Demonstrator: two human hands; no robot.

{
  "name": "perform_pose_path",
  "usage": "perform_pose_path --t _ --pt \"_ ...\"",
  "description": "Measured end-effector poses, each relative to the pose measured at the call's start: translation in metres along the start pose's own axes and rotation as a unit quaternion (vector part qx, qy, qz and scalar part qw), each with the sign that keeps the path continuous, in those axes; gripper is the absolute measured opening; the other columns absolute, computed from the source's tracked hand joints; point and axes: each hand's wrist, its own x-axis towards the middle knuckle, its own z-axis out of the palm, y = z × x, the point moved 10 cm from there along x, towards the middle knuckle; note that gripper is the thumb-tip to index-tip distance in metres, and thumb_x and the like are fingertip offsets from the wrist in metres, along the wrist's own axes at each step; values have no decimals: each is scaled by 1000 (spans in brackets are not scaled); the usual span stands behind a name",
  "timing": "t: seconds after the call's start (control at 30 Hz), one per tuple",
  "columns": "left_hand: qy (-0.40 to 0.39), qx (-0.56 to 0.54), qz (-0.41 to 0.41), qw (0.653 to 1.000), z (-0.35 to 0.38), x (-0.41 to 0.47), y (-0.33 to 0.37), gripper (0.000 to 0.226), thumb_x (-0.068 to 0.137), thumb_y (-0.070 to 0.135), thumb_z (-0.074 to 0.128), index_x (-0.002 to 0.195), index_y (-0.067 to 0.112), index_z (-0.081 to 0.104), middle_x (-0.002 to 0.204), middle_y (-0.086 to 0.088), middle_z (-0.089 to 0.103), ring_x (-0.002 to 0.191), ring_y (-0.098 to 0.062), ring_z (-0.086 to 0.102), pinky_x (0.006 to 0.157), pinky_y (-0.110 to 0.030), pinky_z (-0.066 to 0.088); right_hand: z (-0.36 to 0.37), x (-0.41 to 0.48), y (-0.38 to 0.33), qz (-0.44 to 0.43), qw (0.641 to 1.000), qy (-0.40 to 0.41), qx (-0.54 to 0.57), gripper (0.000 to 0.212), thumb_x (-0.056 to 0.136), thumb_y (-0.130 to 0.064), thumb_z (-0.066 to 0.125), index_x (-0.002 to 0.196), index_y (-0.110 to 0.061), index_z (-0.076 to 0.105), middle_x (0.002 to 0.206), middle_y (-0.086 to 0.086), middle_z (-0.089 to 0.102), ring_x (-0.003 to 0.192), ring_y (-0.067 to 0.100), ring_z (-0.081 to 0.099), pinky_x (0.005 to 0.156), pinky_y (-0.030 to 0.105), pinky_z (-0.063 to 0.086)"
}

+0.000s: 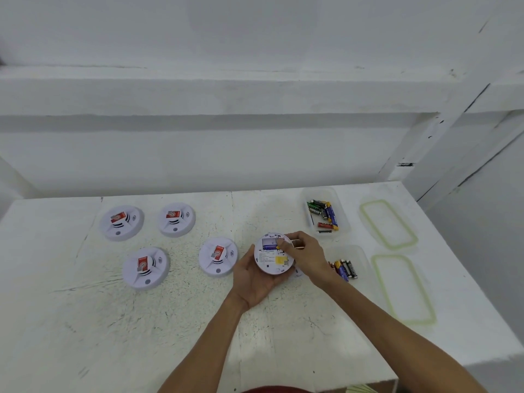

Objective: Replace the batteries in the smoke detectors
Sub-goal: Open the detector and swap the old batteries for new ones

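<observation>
My right hand curls over the open back of a smoke detector, fingertips pinching the end of a small battery in its compartment. My left hand cups the detector from below, fingers wrapped round its rim, just above the table. It looks light, hard and smooth, best held by the rim; the battery seems slick. Four other detectors lie to the left, two battery tubs to the right.
</observation>
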Motion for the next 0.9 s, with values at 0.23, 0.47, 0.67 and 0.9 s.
perform_pose_path --t 0.23,0.47,0.67,0.9 --pt "32 -33 -15 999 -12 4 -4 65 102 47 40 148 2 51 150 -30 50 128 -50 58 111 -64 40 -11 10 -43 -133 961 27 -241 25 90 -43 68 101 -21 72 88 -6 69 77 6 64 68 20 52" --pt "-24 -48 -31 998 -6 1 -6 74 93 37 71 152 0 45 160 -30 35 149 -53 28 122 -64 25 -83 50 -75 -141 942 150 -264 13 95 -16 61 97 -11 73 91 2 74 79 14 66 71 16 48" --pt "-84 -60 -30 994 13 -4 -4 92 80 30 86 155 1 41 161 -30 34 151 -53 24 116 -67 30 -64 92 -59 -86 865 -26 -493 44 89 -3 59 132 -14 59 117 13 66 102 30 63 81 34 52" --pt "-100 -67 -34 992 18 -3 -4 92 80 30 87 154 0 42 160 -30 35 147 -54 31 114 -67 35 -54 93 -48 -98 844 -70 -523 32 86 -2 55 118 -5 62 91 0 54 82 19 49 68 27 39"
